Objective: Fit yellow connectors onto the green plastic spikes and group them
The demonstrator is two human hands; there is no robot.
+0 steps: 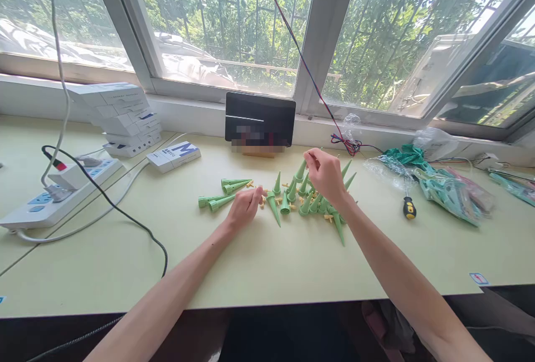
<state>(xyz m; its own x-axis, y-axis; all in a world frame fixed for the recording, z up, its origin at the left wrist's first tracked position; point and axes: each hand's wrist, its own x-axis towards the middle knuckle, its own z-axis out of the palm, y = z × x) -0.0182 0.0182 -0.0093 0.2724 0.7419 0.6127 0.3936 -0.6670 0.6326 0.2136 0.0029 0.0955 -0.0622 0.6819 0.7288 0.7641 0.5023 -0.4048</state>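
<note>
My left hand (244, 207) has its fingers curled in a pinch at the left side of a spread of green plastic spikes (273, 206). Small yellow valve-like pieces (262, 201) lie by its fingertips; what it pinches is hidden. Over the spread, my right hand (325, 174) is closed, thumb and fingers together, right beside the tip of an upright green spike (300, 170). Whether it grips that spike or something smaller does not show. Several spikes stand point up, others lie on their sides. A few more green spikes (217, 201) lie left of my left hand.
A dark tablet (259, 120) leans on a wooden stand at the back. White boxes (129, 117) and a power strip (79, 184) with cables occupy the left. On the right are a screwdriver (409, 208) and plastic bags (447, 189). The table's front edge (292, 303) runs below.
</note>
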